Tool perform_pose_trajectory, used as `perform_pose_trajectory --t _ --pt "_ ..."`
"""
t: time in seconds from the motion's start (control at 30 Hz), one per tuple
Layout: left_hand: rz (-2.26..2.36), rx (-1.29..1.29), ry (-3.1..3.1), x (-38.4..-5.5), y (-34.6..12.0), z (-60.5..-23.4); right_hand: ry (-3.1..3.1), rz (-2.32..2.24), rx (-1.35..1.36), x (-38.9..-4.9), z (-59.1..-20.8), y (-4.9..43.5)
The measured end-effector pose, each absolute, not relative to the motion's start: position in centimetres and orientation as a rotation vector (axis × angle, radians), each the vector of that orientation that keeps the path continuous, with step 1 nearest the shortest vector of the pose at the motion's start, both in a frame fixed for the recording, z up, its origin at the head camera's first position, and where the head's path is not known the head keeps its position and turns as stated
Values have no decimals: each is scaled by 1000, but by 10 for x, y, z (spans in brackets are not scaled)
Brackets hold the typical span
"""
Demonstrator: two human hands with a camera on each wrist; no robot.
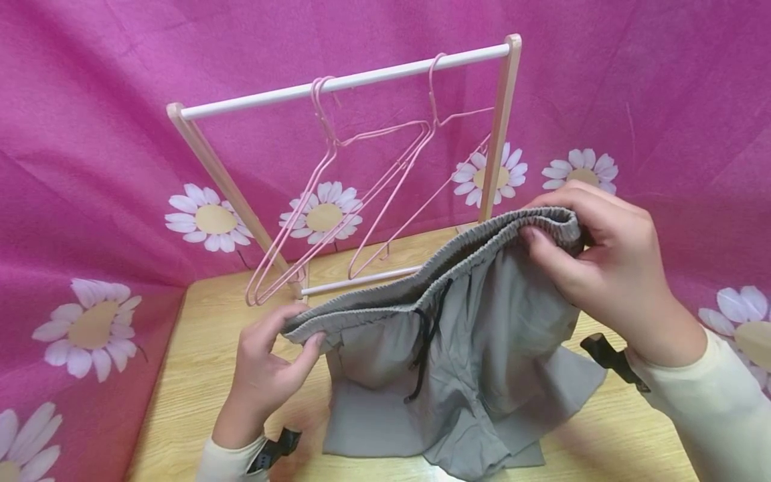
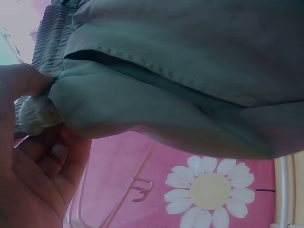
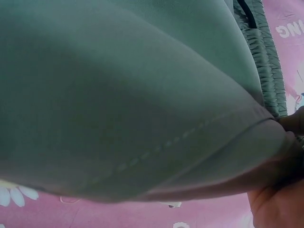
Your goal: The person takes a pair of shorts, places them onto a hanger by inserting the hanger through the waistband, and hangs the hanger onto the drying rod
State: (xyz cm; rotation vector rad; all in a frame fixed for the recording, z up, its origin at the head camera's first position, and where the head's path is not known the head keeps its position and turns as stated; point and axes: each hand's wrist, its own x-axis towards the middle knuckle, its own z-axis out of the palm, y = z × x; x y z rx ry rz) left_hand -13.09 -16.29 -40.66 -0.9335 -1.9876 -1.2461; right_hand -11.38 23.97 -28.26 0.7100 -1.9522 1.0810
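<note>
Grey shorts [image 1: 385,402] with a gathered elastic waistband and a black drawstring [image 1: 424,335] hang between my two hands, their legs spreading low over the table. My left hand [image 1: 265,368] pinches one end of the waistband, thumb on the near side. The other end is gripped higher up by my right hand [image 1: 614,268], thumb in front and fingers behind. Between the hands the waist gapes slightly. A side pocket opening shows on the shorts [image 2: 142,109] in the left wrist view. In the right wrist view, a stitched seam runs along the shorts [image 3: 118,95] toward the fingers.
Behind the shorts stands a small rack with a white rail [image 1: 259,97] and wooden posts [image 1: 501,127]. Several pink wire hangers [image 1: 313,174] hang from it. Pink daisy-patterned cloth [image 1: 90,221] walls in the wooden table [image 1: 205,335] at the back and sides.
</note>
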Motion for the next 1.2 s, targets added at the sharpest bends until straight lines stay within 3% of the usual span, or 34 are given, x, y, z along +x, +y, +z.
perform_pose_trajectory --t 1.2 --pt "-1430 -801 -1905 -128 -170 -365 -1991 1221 514 -124 -282 245"
